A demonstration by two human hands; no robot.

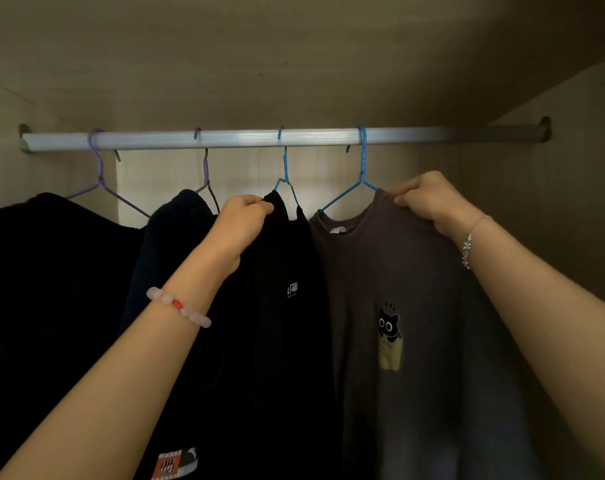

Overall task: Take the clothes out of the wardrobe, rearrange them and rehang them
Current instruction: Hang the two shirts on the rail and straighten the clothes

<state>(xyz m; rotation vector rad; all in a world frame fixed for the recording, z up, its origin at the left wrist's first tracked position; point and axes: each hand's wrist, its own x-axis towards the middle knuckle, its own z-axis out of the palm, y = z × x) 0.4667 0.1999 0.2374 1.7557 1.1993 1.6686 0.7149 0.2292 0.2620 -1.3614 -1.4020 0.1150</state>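
Inside a wardrobe, four garments are seen hanging from a metal rail (245,138) on thin wire hangers, two purple and two blue. The left hand (240,226) is closed in a pinch on the collar of a black top (287,306), while the right hand (429,199) is pinched on the shoulder of a brown cat-print T-shirt (398,271) at the right end of the row. The fabric is judged soft, light and limp, liable to slide off a slick wire shoulder if tugged; each piece would be better lifted by its blue hanger (362,168) at the hook. Two darker garments hang further left. One bracelet is worn on each wrist.
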